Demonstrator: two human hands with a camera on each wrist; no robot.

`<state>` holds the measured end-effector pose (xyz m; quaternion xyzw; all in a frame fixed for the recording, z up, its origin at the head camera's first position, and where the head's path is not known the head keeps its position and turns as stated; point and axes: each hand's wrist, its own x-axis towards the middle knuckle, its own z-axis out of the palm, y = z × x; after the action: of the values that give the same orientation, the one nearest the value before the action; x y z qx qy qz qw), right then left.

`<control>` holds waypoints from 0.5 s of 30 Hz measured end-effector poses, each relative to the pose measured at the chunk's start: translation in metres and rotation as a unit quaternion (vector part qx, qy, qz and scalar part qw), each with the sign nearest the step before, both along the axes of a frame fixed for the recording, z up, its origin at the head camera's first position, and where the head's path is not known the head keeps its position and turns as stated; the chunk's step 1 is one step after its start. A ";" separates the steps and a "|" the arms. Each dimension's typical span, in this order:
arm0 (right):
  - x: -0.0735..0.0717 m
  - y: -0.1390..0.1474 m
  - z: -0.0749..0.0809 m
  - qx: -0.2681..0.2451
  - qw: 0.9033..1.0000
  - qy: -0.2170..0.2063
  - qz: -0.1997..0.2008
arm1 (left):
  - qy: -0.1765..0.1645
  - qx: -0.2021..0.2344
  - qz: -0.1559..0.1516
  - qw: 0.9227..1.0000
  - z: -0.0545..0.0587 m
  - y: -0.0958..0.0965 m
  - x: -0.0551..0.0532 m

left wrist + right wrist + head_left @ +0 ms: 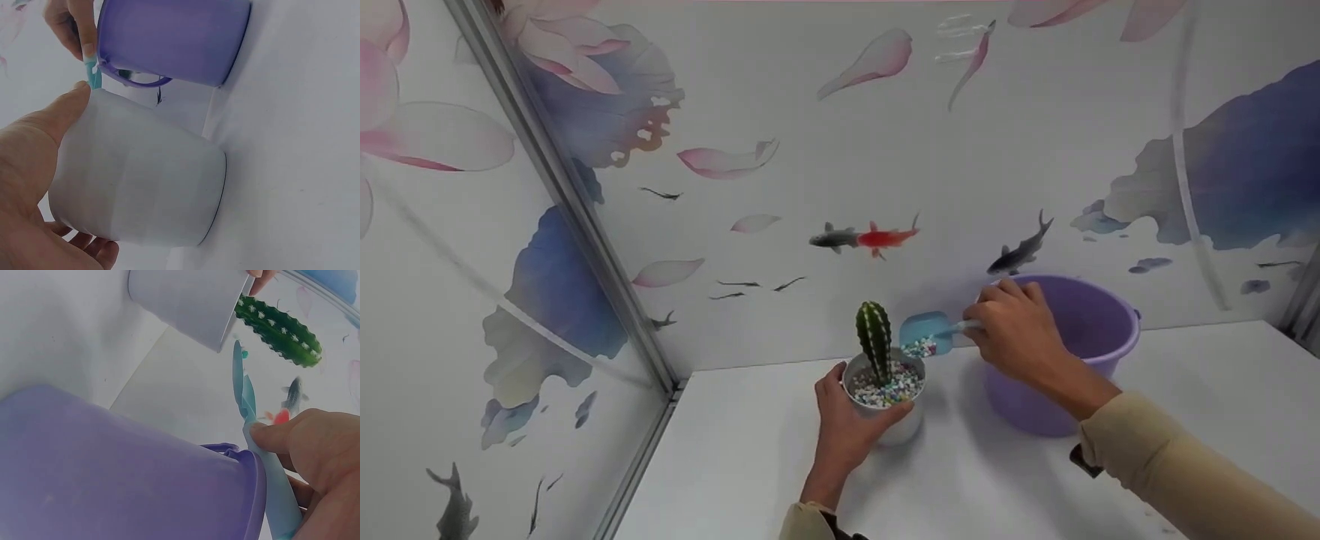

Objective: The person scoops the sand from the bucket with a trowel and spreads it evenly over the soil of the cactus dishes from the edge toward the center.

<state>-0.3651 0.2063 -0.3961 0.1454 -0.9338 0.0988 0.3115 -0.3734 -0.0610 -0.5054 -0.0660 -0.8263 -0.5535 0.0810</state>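
A green ribbed cactus (874, 341) stands upright in a white pot (901, 429), with multicoloured pebbles (885, 388) around its base. My left hand (847, 424) grips the pot near its rim, thumb on the near side and fingers round the left. In my right hand (1020, 330) is the handle of a small blue shovel (928, 330), its scoop at the pot's right rim. Some coloured pebbles lie in the scoop. The right wrist view shows the shovel (243, 382) side-on, beside the pot (185, 304) and cactus (278, 329).
A purple bucket (1027, 405) stands on the white table (735, 450) to the right, under my right forearm. Behind it rises a white wall (780, 300) printed with fish and petals. A metal frame post (577, 210) runs along the left corner.
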 end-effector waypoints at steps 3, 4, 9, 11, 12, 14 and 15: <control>0.000 0.000 0.000 0.001 1.000 0.001 -0.001 | 0.003 -0.005 -0.003 1.000 0.001 -0.001 0.000; 0.000 0.001 -0.001 0.001 1.000 -0.001 -0.001 | 0.003 -0.004 -0.007 1.000 0.001 -0.002 0.000; 0.000 0.001 -0.001 -0.002 1.000 -0.010 -0.004 | 0.002 0.007 -0.030 1.000 0.003 -0.007 -0.002; -0.001 0.001 -0.001 -0.006 1.000 -0.012 -0.001 | 0.001 0.014 -0.039 0.999 0.003 -0.010 -0.003; -0.001 0.001 -0.001 -0.007 1.000 -0.012 0.000 | 0.001 0.017 -0.043 0.999 0.004 -0.011 -0.004; -0.001 0.001 -0.001 -0.010 1.000 -0.012 0.003 | 0.000 0.024 -0.051 0.998 0.004 -0.014 -0.004; -0.001 0.001 -0.002 -0.011 1.000 -0.013 0.003 | 0.001 0.026 -0.054 0.998 0.004 -0.015 -0.005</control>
<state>-0.3663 0.2071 -0.3977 0.1440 -0.9361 0.1119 0.3009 -0.3782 -0.0760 -0.5014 -0.1092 -0.8066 -0.5785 0.0533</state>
